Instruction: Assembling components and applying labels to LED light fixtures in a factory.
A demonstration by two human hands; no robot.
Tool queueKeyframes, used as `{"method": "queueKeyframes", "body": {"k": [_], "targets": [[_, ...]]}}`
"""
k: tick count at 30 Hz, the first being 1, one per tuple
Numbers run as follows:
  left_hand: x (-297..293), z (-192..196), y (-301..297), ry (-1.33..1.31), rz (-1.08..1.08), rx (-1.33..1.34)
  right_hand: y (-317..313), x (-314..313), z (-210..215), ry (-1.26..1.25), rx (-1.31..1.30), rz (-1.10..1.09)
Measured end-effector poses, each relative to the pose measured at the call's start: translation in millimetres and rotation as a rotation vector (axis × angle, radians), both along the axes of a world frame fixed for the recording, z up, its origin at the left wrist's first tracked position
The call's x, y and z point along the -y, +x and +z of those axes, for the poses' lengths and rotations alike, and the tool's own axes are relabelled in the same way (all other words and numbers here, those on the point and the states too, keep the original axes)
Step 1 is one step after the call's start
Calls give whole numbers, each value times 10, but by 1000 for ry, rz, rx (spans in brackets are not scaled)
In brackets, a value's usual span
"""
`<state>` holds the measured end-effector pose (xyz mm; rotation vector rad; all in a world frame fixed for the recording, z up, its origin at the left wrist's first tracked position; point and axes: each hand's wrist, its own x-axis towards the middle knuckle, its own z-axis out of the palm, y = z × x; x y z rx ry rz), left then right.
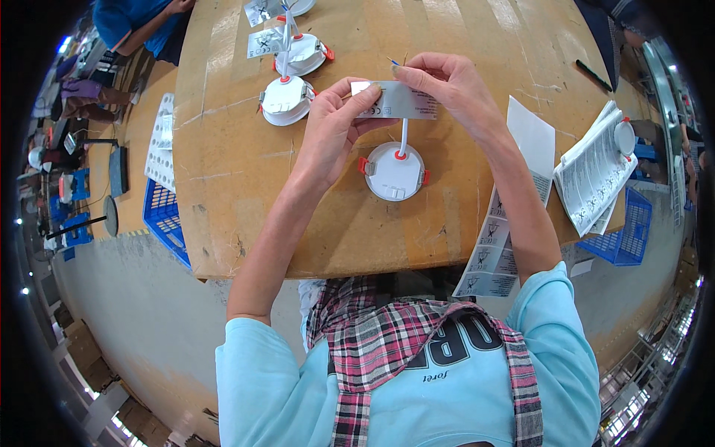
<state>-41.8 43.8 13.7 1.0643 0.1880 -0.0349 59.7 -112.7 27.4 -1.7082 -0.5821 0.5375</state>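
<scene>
Both hands hold a grey rectangular driver box [402, 102] above the brown cardboard-covered table [246, 223]. My left hand [331, 127] grips its left end, thumb on top. My right hand [450, 86] pinches its upper right edge, where thin wire ends stick out. A white cable runs from the box down to a round white downlight [395, 172] with red spring clips, lying face down on the table just below the hands.
Two more white downlights [285, 100] [305, 54] with their boxes lie at the far left of the table. Label sheets [497, 246] hang over the right edge, a printed stack [592, 171] further right. Blue crates [165, 220] [624, 231] stand on both sides. Another person's sleeve [123, 22] is far left.
</scene>
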Motion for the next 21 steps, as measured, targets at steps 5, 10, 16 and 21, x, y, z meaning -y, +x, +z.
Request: {"method": "queueKeyframes", "body": {"k": [5, 10, 16, 21], "targets": [[22, -25, 9, 38, 61, -29, -36, 2, -38, 5, 37, -38], [42, -29, 8, 114, 115, -26, -60, -16, -66, 0, 35, -54], [20, -104, 24, 226, 163, -34, -51, -22, -73, 10, -28, -30], [5, -74, 17, 259, 194, -36, -26, 4, -25, 27, -76, 52]]}}
